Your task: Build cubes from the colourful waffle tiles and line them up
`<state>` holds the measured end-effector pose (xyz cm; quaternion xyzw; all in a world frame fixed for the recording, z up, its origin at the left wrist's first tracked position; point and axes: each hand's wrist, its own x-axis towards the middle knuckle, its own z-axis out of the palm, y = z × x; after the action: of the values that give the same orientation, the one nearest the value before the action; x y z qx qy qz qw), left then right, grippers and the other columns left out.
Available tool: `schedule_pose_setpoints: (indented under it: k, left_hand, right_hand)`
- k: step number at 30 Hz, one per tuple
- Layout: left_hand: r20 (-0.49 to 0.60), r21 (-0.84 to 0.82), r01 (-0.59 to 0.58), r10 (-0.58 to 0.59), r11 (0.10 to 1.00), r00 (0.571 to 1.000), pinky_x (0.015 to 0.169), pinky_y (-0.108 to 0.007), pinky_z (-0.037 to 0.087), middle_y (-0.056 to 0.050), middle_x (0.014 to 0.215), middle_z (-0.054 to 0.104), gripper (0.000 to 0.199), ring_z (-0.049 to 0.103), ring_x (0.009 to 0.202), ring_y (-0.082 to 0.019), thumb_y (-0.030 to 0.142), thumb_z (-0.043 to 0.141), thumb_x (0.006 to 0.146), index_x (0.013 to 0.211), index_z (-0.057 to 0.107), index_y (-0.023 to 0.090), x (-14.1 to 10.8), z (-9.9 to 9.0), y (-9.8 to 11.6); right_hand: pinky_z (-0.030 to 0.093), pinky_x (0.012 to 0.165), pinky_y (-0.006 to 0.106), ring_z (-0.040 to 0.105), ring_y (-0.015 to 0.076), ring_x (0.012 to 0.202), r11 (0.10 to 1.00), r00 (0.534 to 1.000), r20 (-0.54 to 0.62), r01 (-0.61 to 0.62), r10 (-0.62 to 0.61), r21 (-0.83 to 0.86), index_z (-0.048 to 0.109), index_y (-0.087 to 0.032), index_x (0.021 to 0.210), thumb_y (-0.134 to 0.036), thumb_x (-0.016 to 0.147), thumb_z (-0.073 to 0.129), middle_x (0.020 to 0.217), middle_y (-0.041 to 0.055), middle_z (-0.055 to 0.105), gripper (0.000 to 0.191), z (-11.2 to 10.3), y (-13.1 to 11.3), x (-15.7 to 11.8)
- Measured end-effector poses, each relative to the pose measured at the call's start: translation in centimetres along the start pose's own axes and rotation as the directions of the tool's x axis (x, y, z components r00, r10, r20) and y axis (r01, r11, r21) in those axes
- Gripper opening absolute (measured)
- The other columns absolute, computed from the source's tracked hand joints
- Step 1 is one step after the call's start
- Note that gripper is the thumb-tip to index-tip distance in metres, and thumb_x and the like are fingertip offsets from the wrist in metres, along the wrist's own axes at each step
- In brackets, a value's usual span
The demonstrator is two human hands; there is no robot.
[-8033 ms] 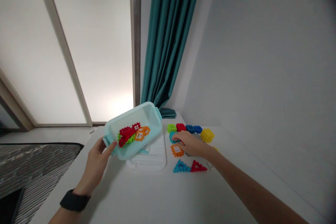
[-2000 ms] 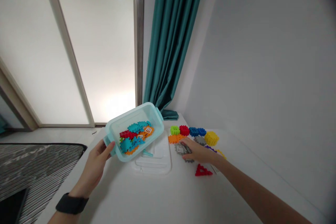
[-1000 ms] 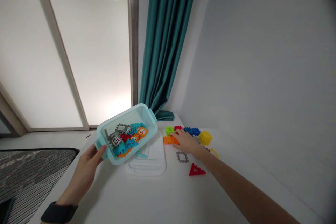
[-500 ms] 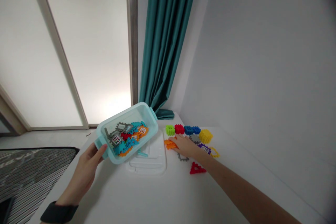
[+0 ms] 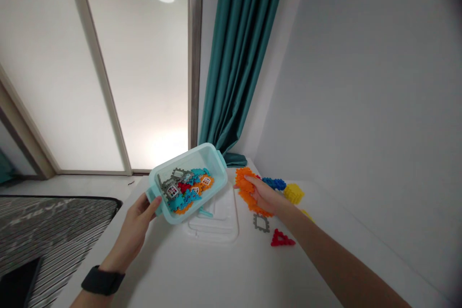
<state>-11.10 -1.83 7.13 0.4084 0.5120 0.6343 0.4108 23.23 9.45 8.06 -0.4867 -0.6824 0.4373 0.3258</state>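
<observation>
My left hand [image 5: 142, 214] grips the near left end of a light teal box [image 5: 217, 186], which is tilted above the table. Inside the box lie grey, blue, red and orange toy pieces, some with white window frames. My right hand [image 5: 266, 195] is closed on orange toothed pieces [image 5: 247, 187], lifted to the right of the box. Below that hand lie a grey square frame [image 5: 261, 223] and a red triangle [image 5: 282, 238]. Blue blocks [image 5: 274, 183] and a yellow block [image 5: 294, 193] sit behind my right wrist, which partly hides other pieces.
A clear white lid [image 5: 216, 228] lies flat on the white table [image 5: 202, 274], partly under the raised box. A green curtain [image 5: 241, 57] hangs behind, with its hem on the table. The grey wall [image 5: 361, 106] borders the right side.
My right hand has closed on the orange pieces and raised them off the table. The view has shifted slightly, while my left hand keeps its hold on the box.
</observation>
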Motion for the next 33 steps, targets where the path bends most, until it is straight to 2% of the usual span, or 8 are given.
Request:
schedule_pose_setpoints:
  k: [7, 11, 18, 20, 23, 26, 28, 33]
  left_hand:
    - [0.024, -0.005, -0.022, 0.022, 1.000, 0.999, 0.086, -0.040, 0.057, -0.012, 0.121, 0.072, 0.059, 0.068, 0.103, -0.028, 0.052, 0.079, 0.074, 0.120, 0.068, 0.017, -0.2, 0.1, 0.0]
    - [0.030, -0.002, -0.010, 0.010, 1.000, 1.000, 0.085, -0.039, 0.056, -0.011, 0.115, 0.074, 0.059, 0.069, 0.098, -0.027, 0.053, 0.078, 0.075, 0.120, 0.068, 0.016, -0.1, 0.0, -0.3]
    - [0.008, -0.067, -0.039, 0.040, 0.997, 0.999, 0.084, -0.037, 0.056, -0.010, 0.114, 0.074, 0.051, 0.069, 0.097, -0.025, 0.049, 0.080, 0.074, 0.113, 0.070, 0.017, 0.2, 0.1, -0.7]
    - [0.007, -0.083, -0.047, 0.047, 0.995, 0.999, 0.082, -0.036, 0.056, -0.011, 0.115, 0.073, 0.051, 0.069, 0.096, -0.025, 0.050, 0.080, 0.074, 0.113, 0.070, 0.017, 0.3, 0.2, -1.0]
    - [0.006, -0.072, -0.053, 0.054, 0.996, 0.999, 0.080, -0.035, 0.056, -0.011, 0.113, 0.074, 0.053, 0.069, 0.094, -0.025, 0.051, 0.080, 0.074, 0.114, 0.070, 0.017, 0.4, 0.1, -1.3]
    - [0.023, -0.057, -0.054, 0.055, 0.997, 0.998, 0.079, -0.035, 0.056, -0.010, 0.107, 0.075, 0.052, 0.068, 0.092, -0.025, 0.051, 0.081, 0.072, 0.111, 0.071, 0.017, 0.4, -0.1, -1.4]
    - [0.033, -0.054, -0.054, 0.056, 0.997, 0.998, 0.079, -0.034, 0.056, -0.009, 0.105, 0.075, 0.051, 0.068, 0.090, -0.024, 0.050, 0.082, 0.072, 0.110, 0.072, 0.017, 0.4, -0.3, -1.4]
    - [0.039, -0.067, -0.052, 0.055, 0.996, 0.998, 0.080, -0.035, 0.056, -0.009, 0.105, 0.075, 0.049, 0.069, 0.090, -0.025, 0.049, 0.081, 0.073, 0.109, 0.072, 0.017, 0.5, -0.4, -1.5]
  right_hand:
    - [0.061, 0.070, 0.032, 0.071, 0.0190, 0.092, 0.955, 0.989, 0.062, 0.114, -0.136, 0.273, 0.054, -0.021, 0.119, -0.054, 0.099, 0.037, 0.112, 0.0099, 0.070, 0.043, 11.2, -6.3, 5.1]
    - [0.057, 0.091, 0.038, 0.065, 0.0210, 0.112, 0.948, 0.976, 0.005, 0.212, -0.219, 0.239, 0.047, -0.023, 0.132, -0.040, 0.093, 0.054, 0.122, 0.0097, 0.064, 0.044, 13.1, -8.8, 7.4]
    - [0.043, 0.106, 0.049, 0.058, 0.0271, 0.112, 0.885, 0.885, 0.046, 0.465, -0.464, -0.026, 0.064, -0.027, 0.109, -0.025, 0.090, 0.055, 0.113, 0.0059, 0.065, 0.021, 13.2, -7.8, -1.6]
    - [0.046, 0.102, 0.045, 0.061, 0.0257, 0.105, 0.823, 0.807, 0.235, 0.566, -0.542, -0.048, 0.068, -0.028, 0.101, -0.023, 0.088, 0.060, 0.104, 0.0030, 0.069, 0.016, 16.0, -6.9, -5.9]
    - [0.045, 0.099, 0.040, 0.057, 0.0223, 0.113, 0.543, 0.538, 0.607, 0.816, -0.585, -0.199, 0.063, -0.029, 0.117, -0.031, 0.098, 0.055, 0.125, 0.0026, 0.067, 0.022, 20.8, -5.5, -10.4]
    - [0.044, 0.098, 0.037, 0.054, 0.0214, 0.120, 0.402, 0.401, 0.716, 0.897, -0.571, -0.182, 0.064, -0.031, 0.114, -0.052, 0.098, 0.056, 0.140, 0.0007, 0.060, 0.028, 23.2, -4.3, -11.4]
    - [0.044, 0.098, 0.037, 0.054, 0.0220, 0.121, 0.404, 0.423, 0.717, 0.890, -0.553, -0.213, 0.066, -0.030, 0.110, -0.055, 0.095, 0.059, 0.139, 0.0012, 0.060, 0.030, 22.7, -3.6, -10.9]
    - [0.045, 0.098, 0.041, 0.058, 0.0255, 0.113, 0.546, 0.669, 0.608, 0.727, -0.428, -0.416, 0.066, -0.025, 0.104, -0.039, 0.089, 0.071, 0.123, 0.0060, 0.065, 0.022, 18.2, -2.2, -9.8]
